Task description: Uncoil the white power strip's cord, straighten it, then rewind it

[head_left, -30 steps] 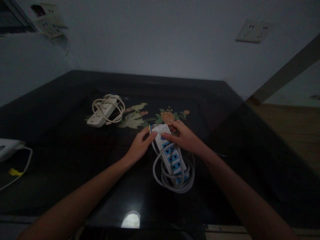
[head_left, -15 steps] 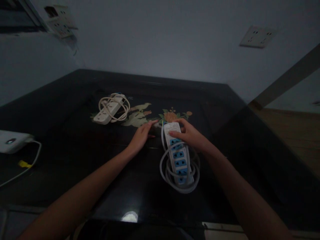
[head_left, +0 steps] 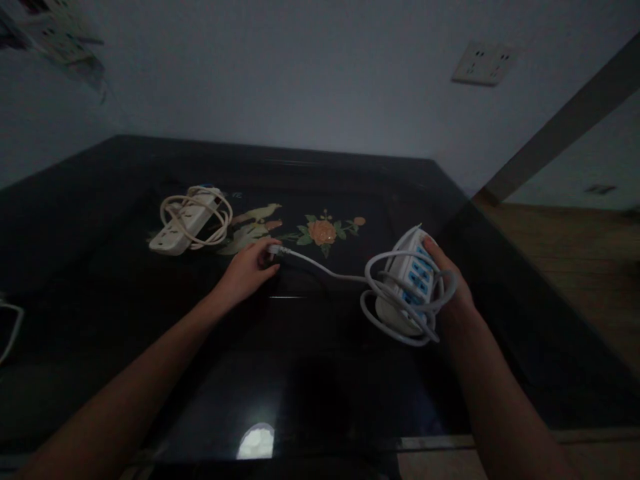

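Note:
My right hand grips a white power strip with blue sockets, tilted on its side over the right part of the black table. Loops of its pale cord hang around the strip. In my left hand, closed between thumb and fingers, is the white plug on the cord's end. The cord runs from the plug across to the strip. Beyond my left hand lies a second white power strip with a cream cord wound about it, touched by neither hand.
The glossy black table has a flower and bird pattern on its top. A wall socket plate is at the upper right, with more sockets at the upper left. Part of a white cord shows at the left edge.
My right hand has moved right and tipped the blue-socketed strip on its side. My left hand has drawn the plug leftward, stretching out a length of cord. The view has shifted right.

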`<state>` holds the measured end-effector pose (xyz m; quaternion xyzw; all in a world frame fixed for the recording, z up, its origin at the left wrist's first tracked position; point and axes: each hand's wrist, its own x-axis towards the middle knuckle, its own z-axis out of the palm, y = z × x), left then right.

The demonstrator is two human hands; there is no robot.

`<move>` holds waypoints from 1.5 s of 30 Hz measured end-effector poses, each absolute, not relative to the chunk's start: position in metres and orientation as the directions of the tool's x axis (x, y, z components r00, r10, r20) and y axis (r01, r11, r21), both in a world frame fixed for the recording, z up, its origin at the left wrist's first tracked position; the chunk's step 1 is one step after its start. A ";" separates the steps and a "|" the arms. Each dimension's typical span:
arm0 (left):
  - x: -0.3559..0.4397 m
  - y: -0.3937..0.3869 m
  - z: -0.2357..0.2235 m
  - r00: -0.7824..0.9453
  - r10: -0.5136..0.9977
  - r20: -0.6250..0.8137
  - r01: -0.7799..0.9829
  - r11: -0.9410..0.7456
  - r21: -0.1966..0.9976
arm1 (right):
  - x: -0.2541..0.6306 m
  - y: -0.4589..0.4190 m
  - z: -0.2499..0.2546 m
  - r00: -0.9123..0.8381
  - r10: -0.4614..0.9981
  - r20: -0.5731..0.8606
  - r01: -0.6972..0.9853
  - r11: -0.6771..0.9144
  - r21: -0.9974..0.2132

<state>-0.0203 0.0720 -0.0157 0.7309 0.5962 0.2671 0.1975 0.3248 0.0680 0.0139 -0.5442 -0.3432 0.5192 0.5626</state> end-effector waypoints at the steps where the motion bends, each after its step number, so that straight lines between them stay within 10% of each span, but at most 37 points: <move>1: -0.018 0.070 -0.014 0.166 0.977 0.134 0.803 -0.213 0.557 | 0.324 0.069 0.014 0.247 0.953 -0.177 -0.225 -0.122 -0.967; 12: 0.002 0.048 0.004 0.293 0.933 0.211 0.956 -0.277 -0.101 | 0.298 0.053 0.032 0.311 0.937 -0.157 -0.283 -0.067 -0.957; 33: -0.011 0.059 0.002 0.304 0.948 0.097 0.742 -0.300 0.600 | 0.285 0.065 -0.007 0.185 0.957 -0.222 -0.228 -0.178 -0.957; 45: -0.009 0.059 -0.004 0.446 0.889 0.099 0.710 -0.420 0.565 | 0.292 0.072 -0.018 0.238 0.971 -0.019 0.113 -0.047 -0.993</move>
